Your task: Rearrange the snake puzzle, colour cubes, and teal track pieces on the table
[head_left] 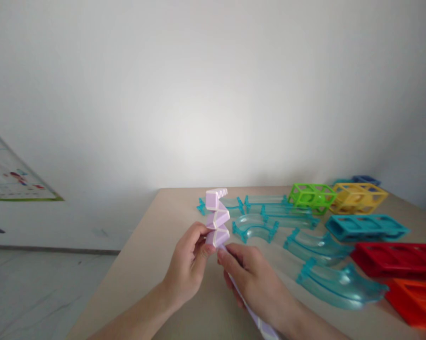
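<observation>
A lilac and white folding snake puzzle [218, 219] is held up over the table, its upper part bent into a zigzag of wedge-shaped blocks. My left hand [187, 264] pinches the lower zigzag blocks between thumb and fingers. Just below and to the right, my right hand [257, 278] is closed around the straight part of the same snake puzzle. That straight tail runs beneath the right hand toward the bottom of the view. Part of it is hidden by the fingers and palm.
Clear teal track pieces [257, 226] lie across the table [147, 236]. Along the right stand open-frame blocks: green [312, 197], yellow [359, 198], teal [368, 227], red [396, 259] and orange [416, 302]. A white wall [213, 94] rises behind; a poster [14, 170] hangs at left.
</observation>
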`<state>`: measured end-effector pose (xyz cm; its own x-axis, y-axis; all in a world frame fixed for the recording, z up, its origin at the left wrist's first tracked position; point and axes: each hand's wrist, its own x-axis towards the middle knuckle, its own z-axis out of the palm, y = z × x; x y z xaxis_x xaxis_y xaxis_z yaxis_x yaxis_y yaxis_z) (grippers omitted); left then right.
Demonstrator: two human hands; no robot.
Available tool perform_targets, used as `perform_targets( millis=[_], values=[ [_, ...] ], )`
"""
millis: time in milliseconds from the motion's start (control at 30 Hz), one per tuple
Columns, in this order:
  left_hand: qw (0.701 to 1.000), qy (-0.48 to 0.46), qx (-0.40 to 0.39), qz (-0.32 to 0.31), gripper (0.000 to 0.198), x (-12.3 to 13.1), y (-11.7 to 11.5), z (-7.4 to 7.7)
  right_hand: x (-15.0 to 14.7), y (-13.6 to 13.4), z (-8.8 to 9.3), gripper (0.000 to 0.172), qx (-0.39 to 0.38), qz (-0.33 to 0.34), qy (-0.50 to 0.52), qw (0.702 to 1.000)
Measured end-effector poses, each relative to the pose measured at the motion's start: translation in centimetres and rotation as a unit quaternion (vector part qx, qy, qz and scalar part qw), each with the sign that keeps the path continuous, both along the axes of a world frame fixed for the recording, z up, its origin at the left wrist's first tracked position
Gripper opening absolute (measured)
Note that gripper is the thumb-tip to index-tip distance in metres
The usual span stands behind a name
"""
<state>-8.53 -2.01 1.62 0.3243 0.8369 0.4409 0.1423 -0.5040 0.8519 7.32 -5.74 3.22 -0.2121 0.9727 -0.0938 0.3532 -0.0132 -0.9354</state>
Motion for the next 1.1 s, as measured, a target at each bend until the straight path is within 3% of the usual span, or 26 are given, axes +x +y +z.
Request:
perform_targets(
  millis=[67, 200, 400, 600, 700, 800, 933, 1100],
  values=[
    [1.0, -0.004, 0.02, 0.006, 0.016, 0.0, 0.0, -0.1, -0.1, 0.3, 0.1, 0.043, -0.077, 0.01, 0.097, 0.992],
    [0.998, 0.005, 0.061, 0.007, 0.012, 0.1, 0.0, 0.2, -0.1, 0.7, 0.3, 0.037, -0.183, 0.04, 0.269, 0.945],
    [0.996, 0.02, 0.081, 0.008, 0.012, -0.3, 0.1, 0.5, 0.4, 0.5, 0.8, 0.036, -0.253, 0.059, 0.346, 0.901],
    [0.999, -0.026, -0.027, -0.02, 0.02, -0.7, 0.5, 0.3, 0.5, 0.5, 1.1, 0.036, -0.271, 0.099, 0.322, 0.902],
    [0.998, -0.036, -0.043, -0.02, 0.021, -0.8, 0.6, 0.4, 0.7, 0.6, 1.2, 0.036, -0.257, 0.098, 0.301, 0.913],
    [1.0, 0.012, -0.016, 0.005, 0.017, -0.9, 0.6, 0.6, 0.8, 0.7, 1.2, 0.033, -0.246, 0.093, 0.253, 0.931],
    [0.99, 0.115, 0.075, -0.019, 0.012, -0.9, 0.3, 1.1, 0.6, 0.5, 0.9, 0.024, -0.185, 0.071, 0.129, 0.972],
    [0.981, 0.151, 0.12, 0.004, 0.012, -0.5, 0.1, 1.3, 0.3, 0.1, 0.6, 0.03, -0.092, 0.039, -0.012, 0.995]
  ],
)
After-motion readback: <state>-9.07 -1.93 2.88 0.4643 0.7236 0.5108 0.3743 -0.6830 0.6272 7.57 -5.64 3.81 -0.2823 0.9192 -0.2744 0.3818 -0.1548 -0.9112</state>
